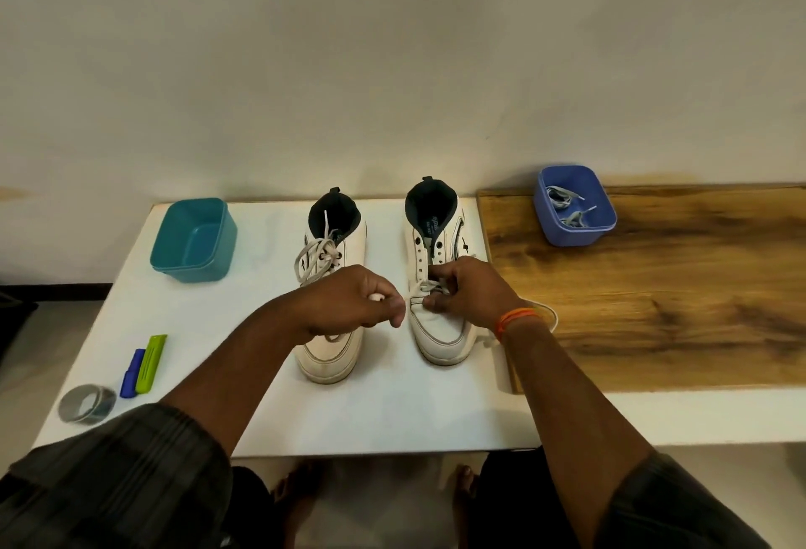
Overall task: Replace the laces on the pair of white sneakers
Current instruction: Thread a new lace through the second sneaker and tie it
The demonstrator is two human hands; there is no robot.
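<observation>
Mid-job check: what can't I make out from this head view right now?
- Head view: what the left hand pinches; its curled fingers show only a white tip.
- Left sneaker: lower eyelets hidden behind that hand.
- Right sneaker: lacing under the right hand hidden.
- Blue tub: lace count too small to tell.

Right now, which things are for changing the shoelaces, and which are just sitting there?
For the job: right sneaker, left sneaker, white lace, blue tub of grey laces, both hands.
Just sitting: teal tub, tape roll, blue and green tools.
</observation>
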